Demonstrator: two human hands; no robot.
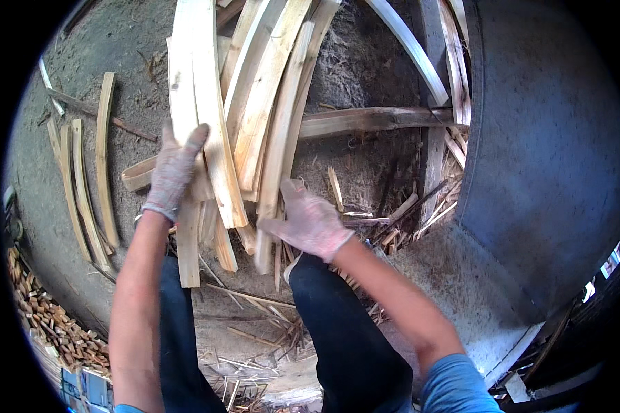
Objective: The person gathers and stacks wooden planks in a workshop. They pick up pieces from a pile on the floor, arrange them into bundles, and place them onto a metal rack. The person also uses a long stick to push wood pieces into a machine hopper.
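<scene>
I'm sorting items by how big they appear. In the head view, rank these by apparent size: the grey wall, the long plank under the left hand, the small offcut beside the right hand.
1. grey wall
2. long plank
3. small offcut
</scene>
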